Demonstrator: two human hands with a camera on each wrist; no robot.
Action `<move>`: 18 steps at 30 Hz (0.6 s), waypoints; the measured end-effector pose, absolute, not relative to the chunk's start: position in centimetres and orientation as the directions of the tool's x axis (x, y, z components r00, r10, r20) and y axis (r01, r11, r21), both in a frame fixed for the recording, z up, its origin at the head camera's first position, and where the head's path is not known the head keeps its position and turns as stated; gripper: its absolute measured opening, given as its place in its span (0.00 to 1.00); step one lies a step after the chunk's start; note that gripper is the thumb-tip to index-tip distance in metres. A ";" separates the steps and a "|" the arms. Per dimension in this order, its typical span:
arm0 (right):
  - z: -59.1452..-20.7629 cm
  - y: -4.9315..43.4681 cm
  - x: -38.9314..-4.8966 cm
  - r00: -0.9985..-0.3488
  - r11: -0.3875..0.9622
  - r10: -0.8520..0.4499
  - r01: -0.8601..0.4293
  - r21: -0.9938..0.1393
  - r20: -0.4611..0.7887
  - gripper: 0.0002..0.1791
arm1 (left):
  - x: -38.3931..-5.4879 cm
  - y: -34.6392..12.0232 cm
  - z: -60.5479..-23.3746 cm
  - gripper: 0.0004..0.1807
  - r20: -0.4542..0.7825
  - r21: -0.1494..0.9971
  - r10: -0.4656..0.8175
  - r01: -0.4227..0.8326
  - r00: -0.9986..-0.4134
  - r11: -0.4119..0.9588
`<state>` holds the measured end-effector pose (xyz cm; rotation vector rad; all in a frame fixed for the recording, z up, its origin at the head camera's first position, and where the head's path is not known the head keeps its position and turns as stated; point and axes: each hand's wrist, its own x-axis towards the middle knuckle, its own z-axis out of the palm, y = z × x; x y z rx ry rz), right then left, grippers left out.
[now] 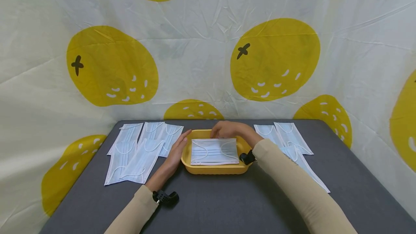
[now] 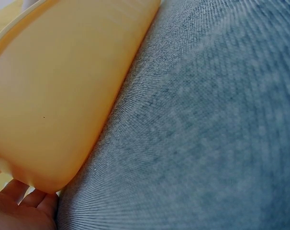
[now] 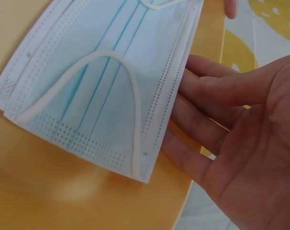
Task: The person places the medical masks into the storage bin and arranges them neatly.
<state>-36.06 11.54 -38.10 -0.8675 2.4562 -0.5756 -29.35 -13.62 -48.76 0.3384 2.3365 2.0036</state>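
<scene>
A yellow tray (image 1: 208, 170) stands at the middle of the dark table. Inside it lie pale blue face masks (image 1: 214, 151), at least two stacked, with white ear loops on top. My left hand (image 1: 176, 151) rests along the tray's left side, fingers fairly straight; its fingers (image 2: 34, 196) show by the tray's end wall in the left wrist view. Over the tray's far side, my right hand (image 1: 225, 129) reaches to the masks' far edge. In the right wrist view, the right fingers (image 3: 197, 120) touch that edge, loosely extended, with their tips partly hidden behind it.
Several face masks (image 1: 143, 160) lie overlapping on the left of the dark table (image 1: 208, 205), and more masks (image 1: 292, 136) lie on the right, partly behind my right forearm. A white curtain (image 1: 195, 64) with yellow fruit prints hangs behind the table.
</scene>
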 end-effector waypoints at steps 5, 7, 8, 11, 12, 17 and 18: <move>-38.1 11.9 -35.8 -0.696 0.712 -0.658 -0.451 -0.538 -0.287 0.22 | -29.4 -13.6 -48.7 0.27 0.107 0.981 0.201 0.136 -0.974 0.141; -38.2 12.0 -35.8 -0.696 0.707 -0.660 -0.448 -0.547 -0.283 0.22 | -29.4 -13.6 -48.7 0.27 0.109 0.980 0.203 0.139 -0.973 0.140; -38.2 12.1 -35.8 -0.694 0.702 -0.664 -0.450 -0.552 -0.278 0.22 | -29.4 -13.6 -48.7 0.27 0.109 0.980 0.201 0.139 -0.973 0.140; -38.3 12.3 -35.8 -0.696 0.696 -0.665 -0.446 -0.563 -0.272 0.23 | -29.4 -13.6 -48.7 0.27 0.111 0.979 0.197 0.141 -0.974 0.145; -38.4 12.3 -35.8 -0.697 0.695 -0.663 -0.441 -0.567 -0.271 0.24 | -29.4 -13.6 -48.6 0.27 0.109 0.979 0.194 0.139 -0.975 0.148; -38.6 12.3 -35.7 -0.693 0.690 -0.667 -0.438 -0.577 -0.272 0.28 | -29.3 -13.6 -48.6 0.27 0.107 0.979 0.189 0.137 -0.976 0.151; -38.6 12.3 -35.7 -0.690 0.688 -0.670 -0.439 -0.578 -0.273 0.28 | -29.3 -13.6 -48.6 0.27 0.105 0.980 0.189 0.134 -0.976 0.149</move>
